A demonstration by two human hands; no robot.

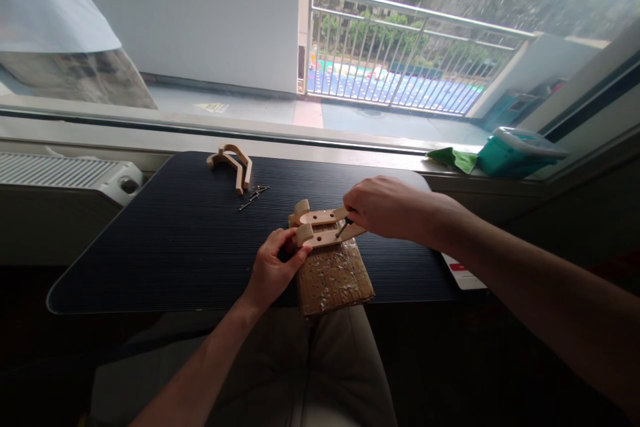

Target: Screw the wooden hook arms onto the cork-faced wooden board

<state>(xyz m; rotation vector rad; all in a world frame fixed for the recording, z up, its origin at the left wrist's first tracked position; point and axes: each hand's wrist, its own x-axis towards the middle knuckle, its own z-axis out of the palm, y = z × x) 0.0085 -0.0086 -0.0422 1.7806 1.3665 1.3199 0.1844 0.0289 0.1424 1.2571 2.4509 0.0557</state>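
Observation:
My right hand is closed round a screwdriver. Its thin shaft slants down to a hole in the nearer of two pale wooden hook-shaped pieces. These pieces lie side by side across a brown board wrapped in clear tape, which overhangs the table's front edge. Between thumb and fingers, my left hand pinches the curved left end of the nearer piece. Several loose screws lie further back on the dark table. Beside them stand more bent wooden pieces.
A white card with red print lies at the table's right side, partly under my forearm. On the window sill are a green cloth and a teal box with a clear lid. A radiator is at left; a person stands beyond the glass.

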